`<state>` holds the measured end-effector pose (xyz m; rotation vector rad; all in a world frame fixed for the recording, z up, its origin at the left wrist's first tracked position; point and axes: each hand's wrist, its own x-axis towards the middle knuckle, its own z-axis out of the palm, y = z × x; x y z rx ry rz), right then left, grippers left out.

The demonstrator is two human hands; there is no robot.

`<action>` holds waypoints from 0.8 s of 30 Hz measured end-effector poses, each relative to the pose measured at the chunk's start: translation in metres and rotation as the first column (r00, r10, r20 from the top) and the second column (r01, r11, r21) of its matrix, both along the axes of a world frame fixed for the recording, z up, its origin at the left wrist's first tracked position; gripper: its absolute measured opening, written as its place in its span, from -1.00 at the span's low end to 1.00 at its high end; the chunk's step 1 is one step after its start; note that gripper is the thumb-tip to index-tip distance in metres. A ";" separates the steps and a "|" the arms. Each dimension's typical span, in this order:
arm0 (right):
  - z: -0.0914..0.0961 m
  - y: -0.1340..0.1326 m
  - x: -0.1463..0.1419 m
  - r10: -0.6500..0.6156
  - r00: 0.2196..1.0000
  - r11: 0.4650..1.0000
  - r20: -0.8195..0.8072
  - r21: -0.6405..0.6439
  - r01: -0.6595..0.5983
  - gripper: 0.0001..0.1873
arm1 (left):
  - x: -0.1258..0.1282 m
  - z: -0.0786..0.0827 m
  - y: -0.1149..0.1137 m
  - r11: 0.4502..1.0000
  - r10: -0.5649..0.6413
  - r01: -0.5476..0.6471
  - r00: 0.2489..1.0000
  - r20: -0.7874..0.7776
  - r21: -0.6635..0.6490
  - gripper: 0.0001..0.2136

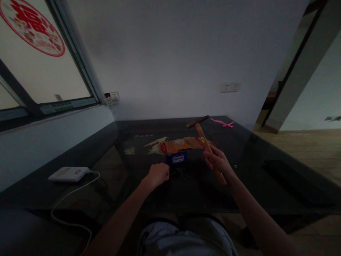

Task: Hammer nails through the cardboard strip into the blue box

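Observation:
My right hand (217, 160) is closed round the wooden handle of a hammer (204, 137), whose dark head is raised above the table. My left hand (158, 174) rests on the dark glass table (266, 156), fingers pinched on a thin nail (173, 173). A few more nails (182, 173) lie just to the right of that hand. Behind them stands a small blue box (177, 157) with a red and white label, and on it lies a flat wooden piece (183, 144) with nails standing in it.
A white power bank (68, 174) with a white cable (69, 209) lies at the table's left. A pink ribbon (223, 123) sits at the far edge. Wall sockets (230, 87) are on the back wall; a window is at left, a doorway at right.

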<state>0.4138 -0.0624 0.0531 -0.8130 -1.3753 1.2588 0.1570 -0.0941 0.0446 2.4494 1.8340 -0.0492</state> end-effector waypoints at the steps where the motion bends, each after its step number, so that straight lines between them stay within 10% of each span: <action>1: 0.000 0.000 0.000 0.001 1.000 1.000 0.002 -0.001 -0.001 -0.51 | -0.002 0.001 0.000 1.000 0.009 -0.009 1.000 -0.019 -0.002 -0.87; 24: -0.003 -0.001 -0.001 -0.013 1.000 1.000 0.016 -0.014 0.013 -0.43 | -0.016 0.010 0.010 0.998 -0.059 0.031 0.788 0.613 0.055 -0.87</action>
